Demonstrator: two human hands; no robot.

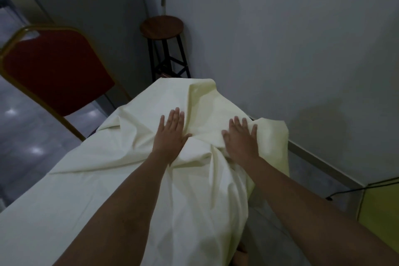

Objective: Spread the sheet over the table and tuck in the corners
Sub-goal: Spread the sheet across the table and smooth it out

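A pale cream sheet [112, 179] covers the long table, which runs from the lower left to the far middle and is hidden under the cloth. Both my hands lie flat on it near the far end, fingers straight and spread. My left hand [170, 134] presses the sheet beside a raised fold. My right hand [241, 138] presses a bunched part near the table's right edge. Folds and wrinkles gather between and below the hands. On the right the sheet hangs down over the table's side.
A red chair with a gold frame [58, 71] stands close to the table's left side. A round wooden stool on black legs [162, 26] stands beyond the far end. The grey wall [302, 49] runs along the right. A black cable [345, 192] crosses the floor.
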